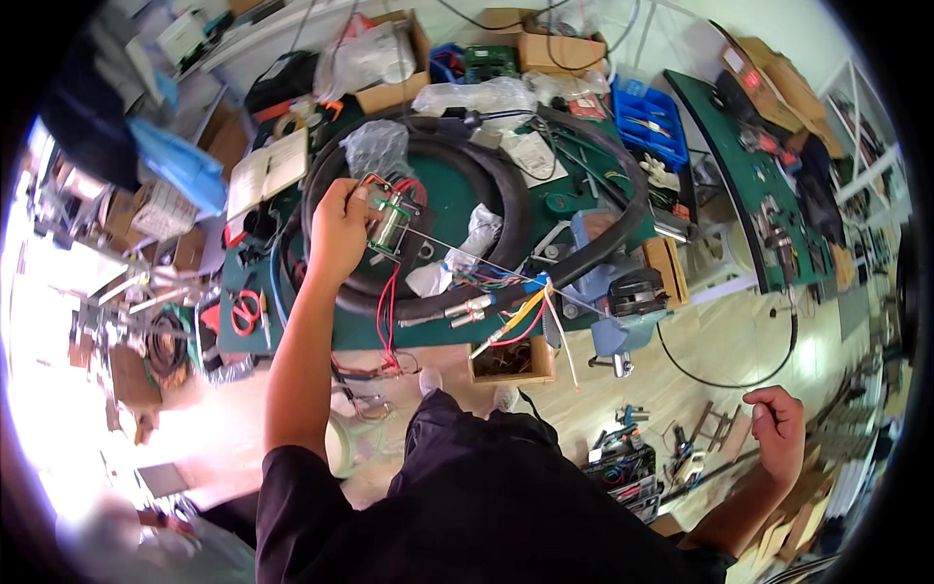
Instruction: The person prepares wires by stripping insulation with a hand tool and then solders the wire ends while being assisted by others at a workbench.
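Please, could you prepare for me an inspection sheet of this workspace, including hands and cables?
Surface: green bench top, crowded.
Job's things: small framed metal reel; thin strand running from it rightward.
Clutter: orange-handled scissors, open notebook, blue parts bin.
Grip: left hand holds the reel; right hand is curled, away from the bench; whether it pinches the strand is too small to tell.
Cables: thick black cable looped on the bench; red wires below the reel.
Surroundings: second green bench at right; open toolbox on the floor.
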